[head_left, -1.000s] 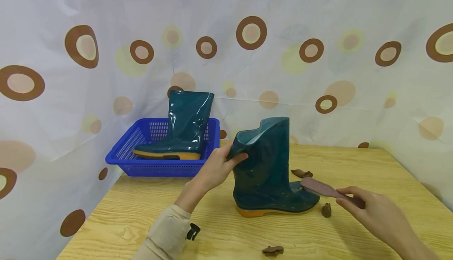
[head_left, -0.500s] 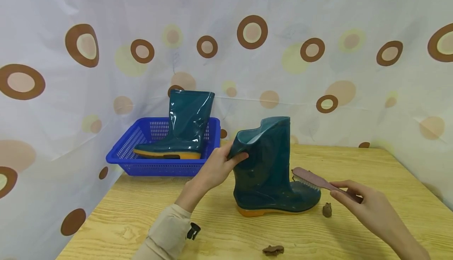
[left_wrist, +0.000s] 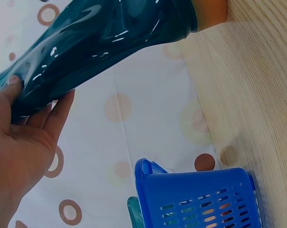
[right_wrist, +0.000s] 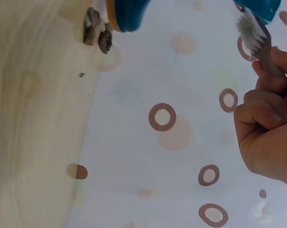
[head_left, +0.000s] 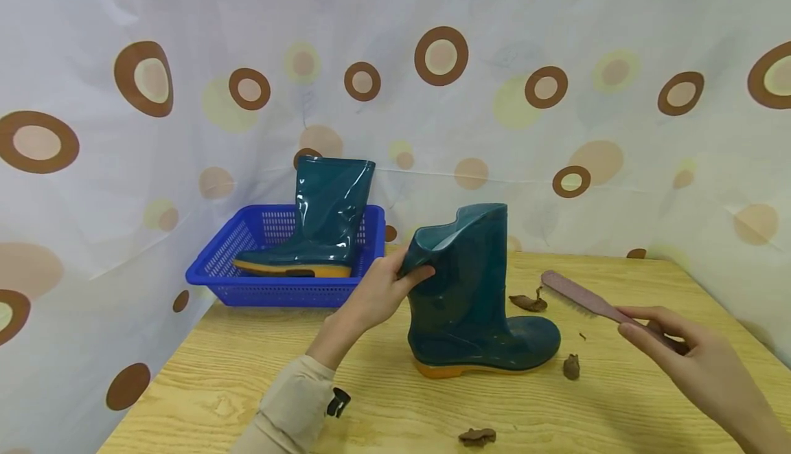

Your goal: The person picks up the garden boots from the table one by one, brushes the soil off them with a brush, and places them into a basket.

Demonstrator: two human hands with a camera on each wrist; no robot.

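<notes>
A dark green rubber boot (head_left: 463, 303) with a yellow-orange sole stands on the wooden table, toe to the right. My left hand (head_left: 380, 289) grips the top of its shaft, which folds inward there; in the left wrist view the thumb lies on one side and the fingers on the other. My right hand (head_left: 698, 358) holds a mauve brush (head_left: 581, 294) by its handle, above the table and apart from the toe. Pale bristles (right_wrist: 250, 31) show in the right wrist view. A dull brownish film covers the toe.
A blue plastic basket (head_left: 278, 296) at the back left holds another green boot (head_left: 327, 213). Brown lumps lie around the near boot: one behind the toe (head_left: 528, 303), one to its right (head_left: 571, 367), one in front (head_left: 477, 437). A patterned curtain (head_left: 395, 97) hangs behind the table.
The brush was on the toe, then swept upward and away to the right with my right hand. A small crumb now lies right of the toe. My left hand and the boot stay put.
</notes>
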